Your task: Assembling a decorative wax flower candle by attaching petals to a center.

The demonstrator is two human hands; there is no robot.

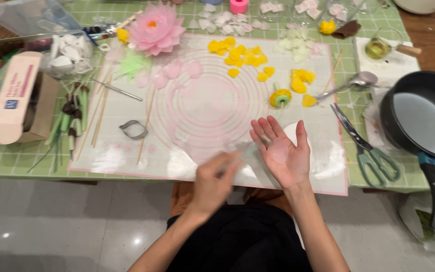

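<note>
My right hand (281,153) lies open, palm up, fingers spread, with a pale pink petal (279,150) resting flat in the palm. My left hand (213,184) is closed around a thin clear tool (241,152); it is blurred, so I cannot tell what kind, though its tip points toward the petal. Both hands hover over the white mat with pink circles (202,108) on the tabletop (6,163). Just beyond my right fingers sits a small yellow and green flower centre (280,97), with yellow petals (237,53) scattered past it. Green-handled scissors (368,151) and a black pan (421,123) lie to the right, a large pink flower (155,27) far left.
</note>
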